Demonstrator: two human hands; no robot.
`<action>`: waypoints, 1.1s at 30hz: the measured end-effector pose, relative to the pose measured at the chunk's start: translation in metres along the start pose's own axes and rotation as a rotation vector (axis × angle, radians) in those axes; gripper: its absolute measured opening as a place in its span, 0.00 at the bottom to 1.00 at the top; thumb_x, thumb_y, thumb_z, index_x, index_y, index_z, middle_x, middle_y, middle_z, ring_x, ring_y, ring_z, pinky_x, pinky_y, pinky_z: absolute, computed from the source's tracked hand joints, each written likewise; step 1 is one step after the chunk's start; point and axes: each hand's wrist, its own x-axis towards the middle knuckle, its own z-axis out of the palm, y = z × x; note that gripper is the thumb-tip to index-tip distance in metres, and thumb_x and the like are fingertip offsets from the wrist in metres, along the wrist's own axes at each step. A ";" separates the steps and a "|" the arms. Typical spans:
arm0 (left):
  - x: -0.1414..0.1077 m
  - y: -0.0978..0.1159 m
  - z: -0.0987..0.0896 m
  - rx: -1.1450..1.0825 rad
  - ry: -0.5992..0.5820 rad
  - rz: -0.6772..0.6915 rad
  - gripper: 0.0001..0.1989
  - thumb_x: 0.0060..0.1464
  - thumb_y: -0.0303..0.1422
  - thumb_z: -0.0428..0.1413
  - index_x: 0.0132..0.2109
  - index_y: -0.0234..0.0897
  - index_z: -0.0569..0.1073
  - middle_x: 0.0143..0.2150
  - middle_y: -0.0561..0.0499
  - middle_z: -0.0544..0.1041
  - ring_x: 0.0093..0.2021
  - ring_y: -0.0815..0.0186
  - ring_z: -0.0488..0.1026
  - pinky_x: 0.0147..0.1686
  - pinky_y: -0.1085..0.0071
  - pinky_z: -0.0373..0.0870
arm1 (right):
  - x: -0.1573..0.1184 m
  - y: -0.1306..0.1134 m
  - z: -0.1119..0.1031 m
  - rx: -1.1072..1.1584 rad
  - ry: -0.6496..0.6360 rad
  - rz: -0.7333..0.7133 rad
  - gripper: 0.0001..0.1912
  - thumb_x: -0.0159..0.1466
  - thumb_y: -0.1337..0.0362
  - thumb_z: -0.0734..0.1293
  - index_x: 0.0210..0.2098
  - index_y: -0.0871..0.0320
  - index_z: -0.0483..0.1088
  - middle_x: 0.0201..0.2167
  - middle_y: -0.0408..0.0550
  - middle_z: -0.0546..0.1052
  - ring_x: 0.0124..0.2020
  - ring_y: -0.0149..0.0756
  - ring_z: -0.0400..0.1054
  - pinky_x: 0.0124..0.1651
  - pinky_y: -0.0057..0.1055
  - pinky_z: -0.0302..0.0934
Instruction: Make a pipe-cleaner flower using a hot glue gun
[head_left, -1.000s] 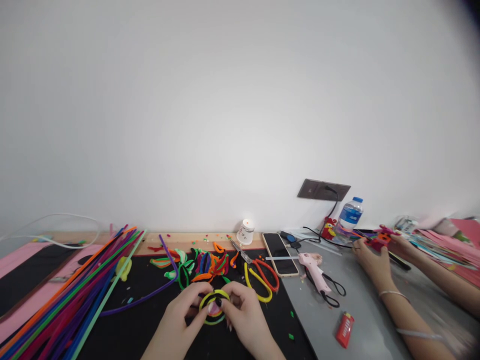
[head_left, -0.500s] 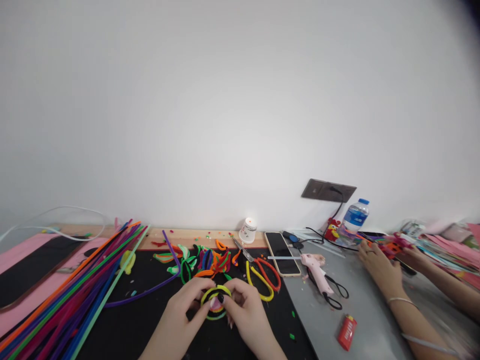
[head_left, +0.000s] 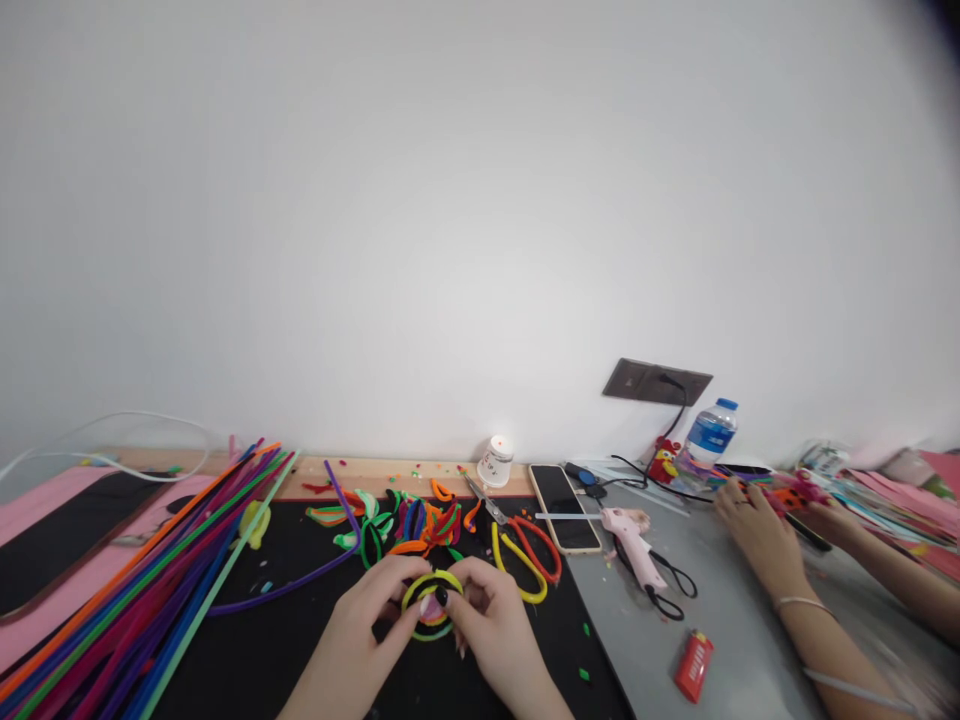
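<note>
My left hand (head_left: 375, 615) and my right hand (head_left: 491, 620) meet over the black mat (head_left: 247, 650), both closed on a round piece of yellow and green pipe cleaner loops (head_left: 433, 578). Something small and pinkish shows in the middle of the loops, between my thumbs. Just beyond my fingers lies a pile of bent, multicoloured pipe cleaner pieces (head_left: 427, 522). Scissors (head_left: 517, 540) with red and yellow handles rest to the right of the pile. One curved purple pipe cleaner (head_left: 300, 578) is at the left.
Long pipe cleaners (head_left: 172, 560) lie bundled at the left. Rightward are a phone (head_left: 566, 505), a pink glue gun (head_left: 636, 550), a red lighter (head_left: 694, 665) and a water bottle (head_left: 711, 432). A paper cup (head_left: 496, 461) stands near the wall. Another person's hands (head_left: 761, 535) work at the far right.
My hands and the loops have hardly moved. At the far right, the other person's hands have shifted slightly around a red and orange piece.
</note>
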 end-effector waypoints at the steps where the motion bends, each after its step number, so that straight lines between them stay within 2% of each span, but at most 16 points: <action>1: 0.000 -0.001 0.000 -0.003 0.000 -0.003 0.08 0.53 0.31 0.52 0.41 0.42 0.71 0.38 0.51 0.76 0.35 0.65 0.75 0.36 0.71 0.74 | 0.000 0.000 0.000 0.005 0.000 0.000 0.12 0.54 0.58 0.68 0.26 0.62 0.68 0.14 0.35 0.61 0.13 0.23 0.53 0.16 0.21 0.47; 20: 0.001 0.002 -0.001 0.007 -0.024 0.020 0.08 0.53 0.31 0.51 0.42 0.43 0.72 0.40 0.49 0.77 0.38 0.62 0.76 0.37 0.71 0.74 | 0.000 0.000 0.000 0.028 -0.009 0.002 0.12 0.55 0.58 0.68 0.25 0.62 0.67 0.13 0.35 0.61 0.13 0.22 0.53 0.16 0.20 0.47; 33: 0.000 0.000 -0.001 -0.001 -0.034 -0.028 0.10 0.53 0.31 0.52 0.43 0.42 0.72 0.40 0.49 0.78 0.36 0.63 0.76 0.36 0.72 0.74 | 0.000 0.001 0.001 0.082 -0.008 0.029 0.11 0.53 0.60 0.68 0.24 0.62 0.65 0.12 0.35 0.61 0.11 0.22 0.53 0.14 0.20 0.48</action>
